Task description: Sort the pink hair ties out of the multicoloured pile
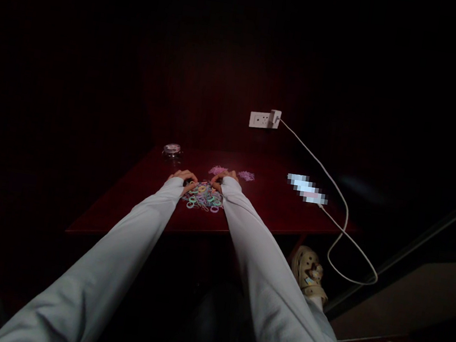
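A pile of small coloured bands point(203, 197), green, yellow, purple and grey, lies near the front of the dark red table. My left hand point(185, 177) touches the pile's left side with fingers curled; what its fingertips hold, if anything, is too small to tell. At the pile's upper right is my right hand point(225, 177), also with bent fingers, its fingertips partly hidden. Just behind it lies a small heap of pink bands point(218, 170). A small heap of purple bands point(246, 176) sits to its right.
A clear round jar point(172, 150) stands at the table's back left. On the right of the table point(122, 201), a blurred-out bright device point(307, 188) is joined by a white cable point(318, 162) to a wall socket point(259, 120). A beige clog point(309, 273) shows below the right edge.
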### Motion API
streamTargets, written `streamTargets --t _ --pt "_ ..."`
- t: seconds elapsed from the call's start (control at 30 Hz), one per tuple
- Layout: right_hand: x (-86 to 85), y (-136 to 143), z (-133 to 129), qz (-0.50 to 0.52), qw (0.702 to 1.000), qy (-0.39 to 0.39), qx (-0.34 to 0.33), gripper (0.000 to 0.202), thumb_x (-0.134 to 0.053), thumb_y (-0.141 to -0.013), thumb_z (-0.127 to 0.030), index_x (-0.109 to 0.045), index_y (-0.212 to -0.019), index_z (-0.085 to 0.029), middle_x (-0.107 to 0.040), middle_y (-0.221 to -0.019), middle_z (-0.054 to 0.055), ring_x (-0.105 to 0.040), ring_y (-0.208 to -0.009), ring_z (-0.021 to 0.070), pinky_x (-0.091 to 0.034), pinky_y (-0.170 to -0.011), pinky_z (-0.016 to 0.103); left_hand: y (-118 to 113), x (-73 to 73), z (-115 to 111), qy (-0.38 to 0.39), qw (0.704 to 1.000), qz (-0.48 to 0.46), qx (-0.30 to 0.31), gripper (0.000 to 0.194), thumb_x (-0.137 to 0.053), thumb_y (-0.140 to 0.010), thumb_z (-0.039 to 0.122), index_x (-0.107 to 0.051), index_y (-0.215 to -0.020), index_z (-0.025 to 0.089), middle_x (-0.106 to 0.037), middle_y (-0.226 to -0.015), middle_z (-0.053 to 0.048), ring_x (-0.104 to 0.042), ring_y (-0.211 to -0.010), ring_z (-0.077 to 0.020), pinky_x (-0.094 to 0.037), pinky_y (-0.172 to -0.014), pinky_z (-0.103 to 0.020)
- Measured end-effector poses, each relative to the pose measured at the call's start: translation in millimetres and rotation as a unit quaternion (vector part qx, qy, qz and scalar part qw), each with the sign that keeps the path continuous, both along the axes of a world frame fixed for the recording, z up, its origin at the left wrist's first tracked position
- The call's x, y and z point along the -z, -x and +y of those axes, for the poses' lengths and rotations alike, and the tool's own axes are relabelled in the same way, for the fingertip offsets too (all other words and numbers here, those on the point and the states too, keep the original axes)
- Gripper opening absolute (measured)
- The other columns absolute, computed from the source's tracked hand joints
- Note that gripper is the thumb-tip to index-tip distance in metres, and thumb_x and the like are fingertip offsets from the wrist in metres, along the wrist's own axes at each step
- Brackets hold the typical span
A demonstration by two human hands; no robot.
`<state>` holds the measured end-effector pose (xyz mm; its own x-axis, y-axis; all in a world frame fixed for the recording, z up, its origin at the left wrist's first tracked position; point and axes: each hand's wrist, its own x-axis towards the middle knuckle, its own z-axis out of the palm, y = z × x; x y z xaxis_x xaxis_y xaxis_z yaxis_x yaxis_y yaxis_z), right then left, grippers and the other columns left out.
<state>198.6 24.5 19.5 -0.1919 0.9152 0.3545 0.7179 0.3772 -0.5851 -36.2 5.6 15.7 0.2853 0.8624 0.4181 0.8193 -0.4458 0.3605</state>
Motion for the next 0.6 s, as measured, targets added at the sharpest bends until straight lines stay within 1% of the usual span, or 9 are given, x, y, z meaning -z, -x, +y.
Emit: streamTargets --t 0.13,0.33,0.47,0.6 --pt "9.5 -3.2 8.4 0.074 0.997 -0.015 -0.012 0.003 -0.083 -0.087 -0.026 -0.084 -0.087 -0.023 -0.074 -0.098 0.006 -0.058 -0.113 0.0275 -0.042 -0.104 0.042 -0.7 -4.2 -5.6 -0.006 1.000 -0.006 -0.003 0.017 -0.064 -0.099 0.038 -0.077 -0.099 0.027 -0.078 -0.116 -0.004 -0.067 -0.112 -0.0278 -0.048 -0.097 -0.040" --pt "21.5 -3.7 23.6 0.187 0.982 -0.015 -0.019 0.009 -0.086 -0.082 -0.026 -0.079 -0.077 -0.023 -0.069 -0.078 0.003 -0.061 -0.096 0.0242 -0.048 -0.093 0.036 -2.1 -3.9 -6.3 -0.013 1.000 -0.011 -0.006 0.020 -0.060 -0.100 0.038 -0.076 -0.099 0.026 -0.077 -0.113 -0.005 -0.067 -0.112 -0.0278 -0.048 -0.098 -0.040" --pt "24.3 -0.4 31.0 0.246 0.966 -0.012 -0.074 0.021 -0.088 -0.080 -0.033 -0.072 -0.069 -0.023 -0.063 -0.066 0.001 -0.062 -0.087 0.0229 -0.048 -0.085 0.033 -1.4 -1.7 -4.1 -0.028 0.999 -0.035 -0.003 0.020 -0.059 -0.098 0.038 -0.075 -0.097 0.025 -0.077 -0.110 -0.005 -0.067 -0.107 -0.0262 -0.049 -0.101 -0.040" --pt "26.0 3.2 34.6 0.292 0.948 0.011 -0.124 0.031 -0.089 -0.077 -0.041 -0.065 -0.067 -0.023 -0.059 -0.063 -0.002 -0.058 -0.070 0.0174 -0.044 -0.070 0.028 -1.1 -1.9 -1.5 -0.035 0.997 -0.073 0.005 0.021 -0.061 -0.097 0.041 -0.076 -0.095 0.025 -0.075 -0.104 -0.005 -0.067 -0.099 -0.0240 -0.051 -0.098 -0.038"
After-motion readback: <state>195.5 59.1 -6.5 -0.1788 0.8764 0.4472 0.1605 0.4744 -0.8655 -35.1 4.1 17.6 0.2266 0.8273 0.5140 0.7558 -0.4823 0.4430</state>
